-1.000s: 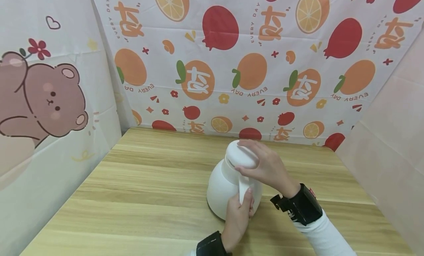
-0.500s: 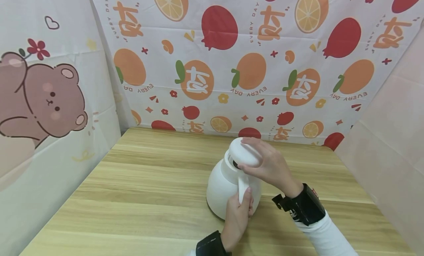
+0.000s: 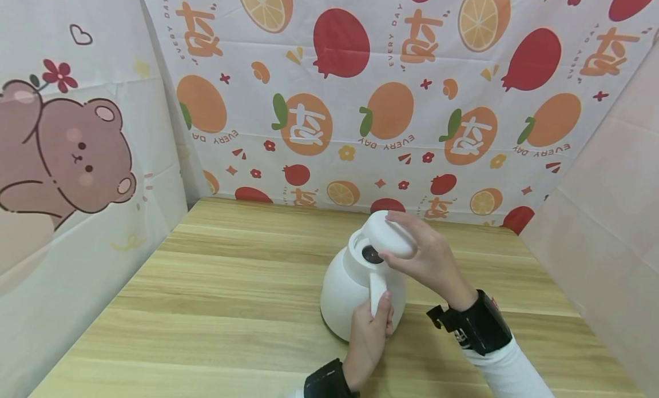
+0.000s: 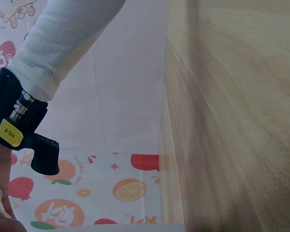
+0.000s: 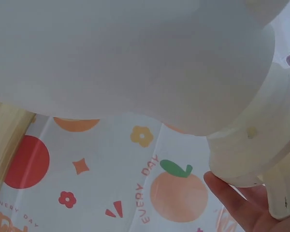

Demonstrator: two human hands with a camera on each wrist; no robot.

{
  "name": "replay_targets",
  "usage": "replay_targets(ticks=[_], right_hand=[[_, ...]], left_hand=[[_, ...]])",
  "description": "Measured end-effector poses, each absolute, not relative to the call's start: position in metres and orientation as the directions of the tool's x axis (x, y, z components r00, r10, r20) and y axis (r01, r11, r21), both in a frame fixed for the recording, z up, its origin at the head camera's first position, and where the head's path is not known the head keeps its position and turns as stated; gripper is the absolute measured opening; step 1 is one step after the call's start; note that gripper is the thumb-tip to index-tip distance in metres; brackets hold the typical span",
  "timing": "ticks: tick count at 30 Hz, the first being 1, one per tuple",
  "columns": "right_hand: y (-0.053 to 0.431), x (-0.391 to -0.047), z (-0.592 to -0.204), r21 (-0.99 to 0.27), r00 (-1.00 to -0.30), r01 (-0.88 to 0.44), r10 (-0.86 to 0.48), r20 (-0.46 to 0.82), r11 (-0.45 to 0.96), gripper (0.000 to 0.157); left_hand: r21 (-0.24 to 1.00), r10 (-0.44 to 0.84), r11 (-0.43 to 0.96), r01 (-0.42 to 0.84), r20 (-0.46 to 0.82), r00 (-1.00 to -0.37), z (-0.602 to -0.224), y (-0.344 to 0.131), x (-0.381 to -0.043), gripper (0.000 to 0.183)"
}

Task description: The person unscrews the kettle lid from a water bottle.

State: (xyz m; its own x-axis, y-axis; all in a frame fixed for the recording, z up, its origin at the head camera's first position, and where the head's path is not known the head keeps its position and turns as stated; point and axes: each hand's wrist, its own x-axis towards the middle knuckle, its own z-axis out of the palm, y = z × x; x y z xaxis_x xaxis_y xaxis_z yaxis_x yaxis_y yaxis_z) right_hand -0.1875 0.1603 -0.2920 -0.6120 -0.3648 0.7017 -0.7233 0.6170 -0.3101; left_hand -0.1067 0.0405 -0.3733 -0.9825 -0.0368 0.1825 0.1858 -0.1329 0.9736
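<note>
A white, round-bellied thermos jug (image 3: 340, 298) stands on the wooden table in the head view. My left hand (image 3: 368, 332) grips its handle (image 3: 377, 286), thumb lying along it. Above the jug's mouth, my right hand (image 3: 429, 258) holds the domed white lid (image 3: 391, 235) between thumb and fingers. Tilted to the right, the lid leaves part of the dark opening (image 3: 370, 255) showing. The jug's pale body (image 5: 135, 58) fills much of the right wrist view, with fingertips (image 5: 227, 191) at lower right. A sleeved arm with a black strap crosses the left wrist view.
The wood-grain table (image 3: 231, 295) extends on both sides of the jug. A fruit-print cloth (image 3: 427, 175) hangs along its back edge. On the left is a cloth with a printed bear (image 3: 84, 158), on the right a plain pale one (image 3: 618, 198).
The right hand has lifted the lid up and to the right, uncovering the dark opening in the jug's mouth. The left hand and the jug have stayed in place.
</note>
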Motion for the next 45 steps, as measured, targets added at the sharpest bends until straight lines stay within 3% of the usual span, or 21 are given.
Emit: replay_targets(ticks=[10, 27, 45], right_hand=[[0.169, -0.185, -0.297, -0.367, -0.607, -0.723, -0.285, 0.742, 0.586, 0.059], [0.184, -0.173, -0.305, -0.620, -0.740, -0.621, -0.100, 0.665, 0.480, 0.054], [0.211, -0.164, -0.320, -0.733, -0.850, -0.424, 0.046, 0.525, 0.531, 0.051]], left_hand=[[0.971, -0.040, -0.126, 0.205, 0.202, -0.979, -0.373, 0.041, -0.106, 0.044], [0.974, -0.047, -0.106, 0.199, 0.195, -0.980, -0.375, 0.041, -0.106, 0.044], [0.978, -0.054, -0.123, 0.170, 0.164, -0.985, -0.375, 0.048, -0.100, 0.045]])
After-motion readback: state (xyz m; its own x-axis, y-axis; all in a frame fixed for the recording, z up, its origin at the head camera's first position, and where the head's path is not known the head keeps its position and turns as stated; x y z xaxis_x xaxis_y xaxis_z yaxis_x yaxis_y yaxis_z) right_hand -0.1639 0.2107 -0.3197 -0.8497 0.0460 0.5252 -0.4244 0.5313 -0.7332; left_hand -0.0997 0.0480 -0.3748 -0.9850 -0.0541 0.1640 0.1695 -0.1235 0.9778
